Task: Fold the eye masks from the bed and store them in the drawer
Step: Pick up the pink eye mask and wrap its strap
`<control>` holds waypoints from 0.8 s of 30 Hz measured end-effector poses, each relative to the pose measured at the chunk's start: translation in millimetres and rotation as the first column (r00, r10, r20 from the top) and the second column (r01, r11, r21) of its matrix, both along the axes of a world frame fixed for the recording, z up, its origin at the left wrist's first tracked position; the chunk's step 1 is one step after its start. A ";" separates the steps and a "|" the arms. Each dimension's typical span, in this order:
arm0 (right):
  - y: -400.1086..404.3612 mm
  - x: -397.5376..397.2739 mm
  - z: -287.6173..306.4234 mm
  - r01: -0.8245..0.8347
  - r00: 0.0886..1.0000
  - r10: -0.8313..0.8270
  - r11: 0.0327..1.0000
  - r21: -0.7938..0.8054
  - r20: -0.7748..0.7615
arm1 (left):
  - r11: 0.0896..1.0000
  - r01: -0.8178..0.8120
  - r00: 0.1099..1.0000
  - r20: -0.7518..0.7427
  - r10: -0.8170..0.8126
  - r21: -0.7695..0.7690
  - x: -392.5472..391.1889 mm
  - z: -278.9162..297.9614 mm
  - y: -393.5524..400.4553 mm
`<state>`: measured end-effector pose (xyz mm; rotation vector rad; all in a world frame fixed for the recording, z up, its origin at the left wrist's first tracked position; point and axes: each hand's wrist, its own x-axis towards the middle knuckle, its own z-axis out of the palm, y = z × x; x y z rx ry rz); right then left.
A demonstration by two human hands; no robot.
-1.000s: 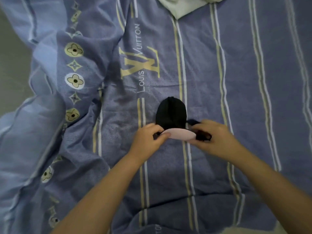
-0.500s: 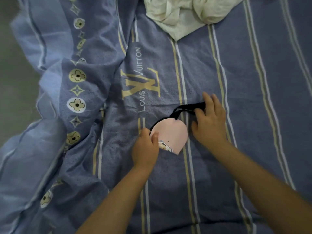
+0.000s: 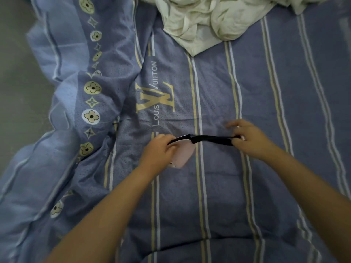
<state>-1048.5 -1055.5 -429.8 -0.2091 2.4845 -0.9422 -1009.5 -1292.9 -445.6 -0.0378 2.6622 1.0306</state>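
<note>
Far out at nine o'clock, a strip of grey floor beside the bed. From there toward centre, rumpled blue bed cover with cream flower medallions and pale stripes, bunched into folds along the nine o'clock side and lying flatter toward three o'clock; printed in cream just above centre, a large monogram with lettering. Up at twelve o'clock, a crumpled off-white cloth, one corner pointing down onto the stripes.

Just below centre, slightly toward nine o'clock, left hand closed over the folded pale-pink fabric eye mask with black backing, fingers curled across its near edge and hiding part of it; pink face up, black rim showing along the top. Mask low over the cover, contact with it unclear. From the mask's twelve o'clock corner, black elastic strap drawn out taut toward three o'clock, clear of the cover. At its far end, right hand pinching the strap between thumb and fingers, remaining fingers spread upward. Both bare forearms entering from six o'clock, left from the seven o'clock corner, right from the five o'clock corner. Some motion blur around both hands.
</note>
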 end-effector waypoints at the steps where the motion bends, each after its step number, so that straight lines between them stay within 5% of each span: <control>1: 6.8 5.0 23.0 0.087 0.992 -0.067 0.979 -0.187 0.108 | 1.000 0.001 0.998 -0.060 -0.002 -0.011 3.1 18.6 -7.8; 4: 5.6 26.7 87.2 0.260 0.950 -0.071 0.720 -0.644 0.305 | 0.979 0.029 0.963 -0.257 -0.082 -0.203 13.2 73.3 -16.7; 6: -5.6 41.3 119.4 0.294 0.942 -0.030 0.556 -0.777 0.335 | 0.974 -0.011 0.942 -0.329 -0.066 -0.226 19.9 108.0 -12.3; 8: -19.2 55.2 157.4 0.289 0.941 0.087 0.293 -0.911 0.326 | 0.977 -0.038 0.920 -0.388 -0.048 -0.210 27.3 141.6 -7.5; 10: -26.8 59.8 190.0 0.325 0.940 0.131 -0.061 -0.944 0.315 | 0.986 -0.064 0.890 -0.456 -0.013 -0.153 34.1 169.3 -1.9; 12: -32.3 55.9 216.6 0.439 0.898 0.094 -0.242 -0.865 0.429 | 0.995 -0.090 0.854 -0.517 0.052 -0.048 40.7 199.1 4.4; 13: -36.4 54.0 224.5 0.447 0.887 -0.050 -0.153 -0.881 0.459 | 0.994 -0.107 0.829 -0.553 0.091 0.003 44.3 212.5 7.5; 15: -40.9 49.0 240.8 0.438 0.835 -0.506 0.373 -0.818 0.216 | 0.978 -0.153 0.784 -0.585 0.208 0.143 49.3 237.7 14.9; 17: -52.1 55.0 251.8 0.311 0.904 -0.401 0.856 -0.414 -0.150 | 0.909 -0.245 0.757 -0.519 0.397 0.337 51.2 262.9 20.7; 18: -58.2 61.0 254.8 0.192 0.963 -0.222 0.963 -0.190 -0.150 | 0.855 -0.301 0.743 -0.458 0.488 0.423 49.7 273.1 22.3; 20: -67.0 74.7 267.5 -0.018 0.999 0.016 0.998 0.061 0.032 | 0.752 -0.376 0.713 -0.350 0.608 0.542 45.0 289.4 24.6; 21: -63.3 81.5 276.4 -0.074 0.991 0.066 0.995 0.064 0.117 | 0.709 -0.380 0.699 -0.317 0.641 0.594 43.4 298.0 24.9; 24: -42.8 101.0 302.7 -0.198 0.919 0.287 0.928 -0.315 0.269 | 0.632 -0.348 0.670 -0.288 0.684 0.692 45.8 322.2 17.7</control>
